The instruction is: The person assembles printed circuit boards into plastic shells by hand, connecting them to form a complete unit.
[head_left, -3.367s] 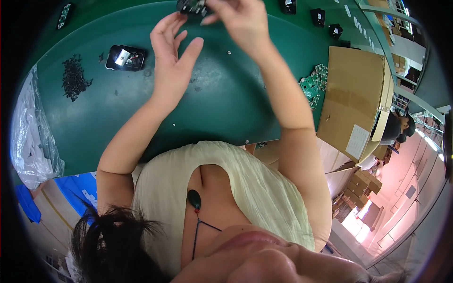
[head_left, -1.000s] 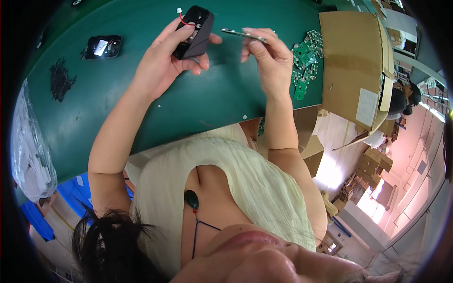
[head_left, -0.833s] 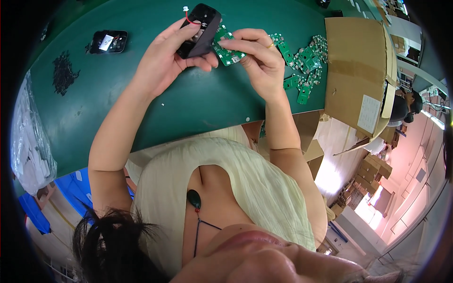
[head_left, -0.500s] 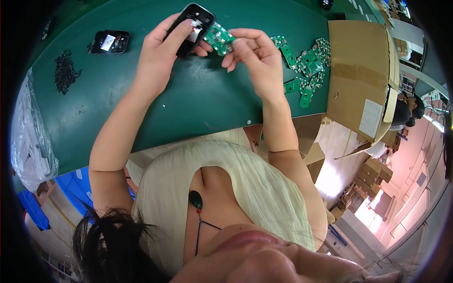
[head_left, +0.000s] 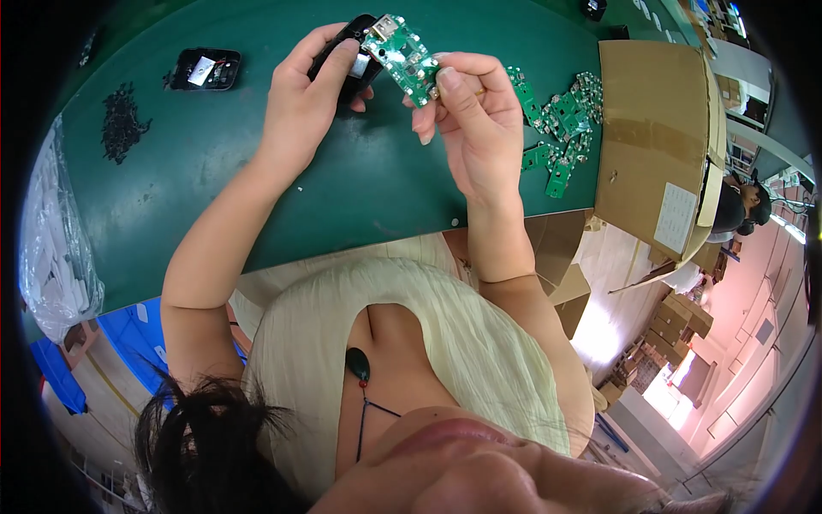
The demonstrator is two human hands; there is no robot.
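Observation:
Over the far middle of the green table, my left hand (head_left: 312,81) is closed around a black plastic casing (head_left: 341,53). Its thumb lies across the casing's open face, beside a whitish rectangular piece inside. My right hand (head_left: 478,107) pinches a green circuit board (head_left: 404,58) by its lower right end. The board is tilted, and its far end, with a metal socket on it, overlaps the casing's right edge in the picture. Whether board and casing touch there I cannot tell.
Another black casing (head_left: 205,70) lies on the green table (head_left: 368,188) at the left, near a pile of small black parts (head_left: 122,124). Several green circuit boards (head_left: 561,124) are heaped by a cardboard box (head_left: 655,137) at the right. A clear plastic bag (head_left: 60,240) hangs at the left edge.
The circuit board has come up and now sits in front of the casing's edge, more of its face showing. My left hand and the casing have shifted slightly down and right.

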